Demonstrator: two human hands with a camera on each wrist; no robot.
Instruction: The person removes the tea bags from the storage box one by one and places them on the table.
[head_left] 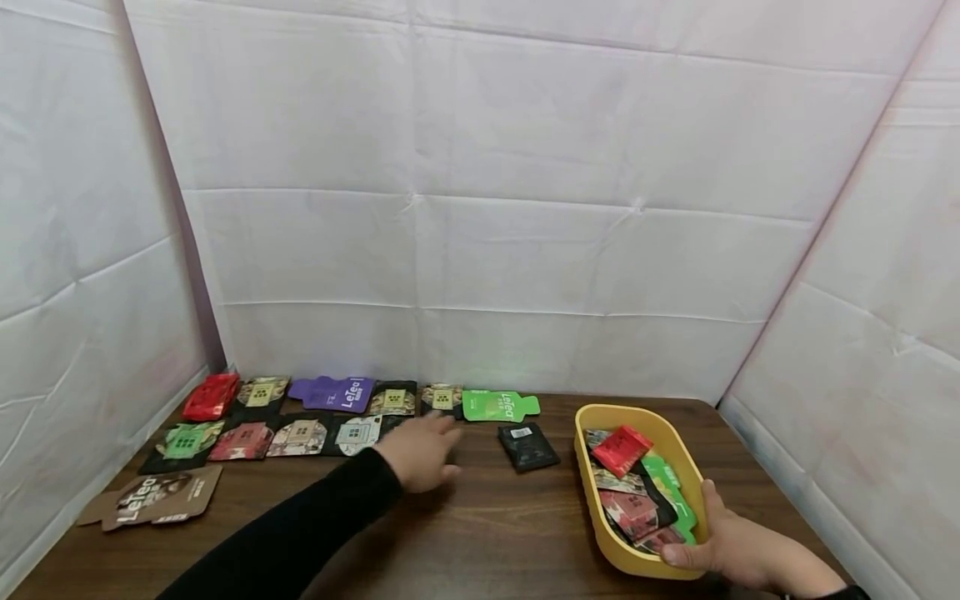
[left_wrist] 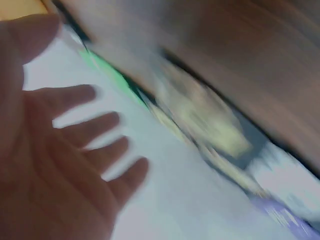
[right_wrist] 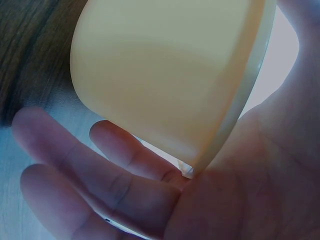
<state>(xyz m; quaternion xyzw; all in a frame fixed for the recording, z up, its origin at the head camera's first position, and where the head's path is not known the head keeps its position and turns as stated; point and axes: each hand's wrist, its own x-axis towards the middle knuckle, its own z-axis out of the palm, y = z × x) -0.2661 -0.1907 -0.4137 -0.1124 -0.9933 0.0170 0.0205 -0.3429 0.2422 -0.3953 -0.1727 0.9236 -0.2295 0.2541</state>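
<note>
A yellow tub (head_left: 628, 558) is held at its near right corner by the right hand (head_left: 731, 550), thumb over the rim and fingers (right_wrist: 125, 165) curled beneath the base, so that it appears steadied on the tabletop (head_left: 480, 533) while its contents lie open to view. Inside it, loose sachets are heaped: a red sachet (head_left: 621, 448) on top, a green one (head_left: 672, 492) along the right wall, and darker ones below.

The left hand (head_left: 420, 454), in a black sleeve (head_left: 300, 533), is stretched out over the middle of the tabletop with its fingers (left_wrist: 95, 125) spread and nothing pinched; the wrist view is blurred by motion. It hovers near the right end of two rows of sachets (head_left: 300, 417) laid flat along the far edge, set side by side, seemingly so that each face can be read. A black sachet (head_left: 528, 446) lies apart between the rows and the tub, and a brown card pack (head_left: 153, 498) lies at the near left.
</note>
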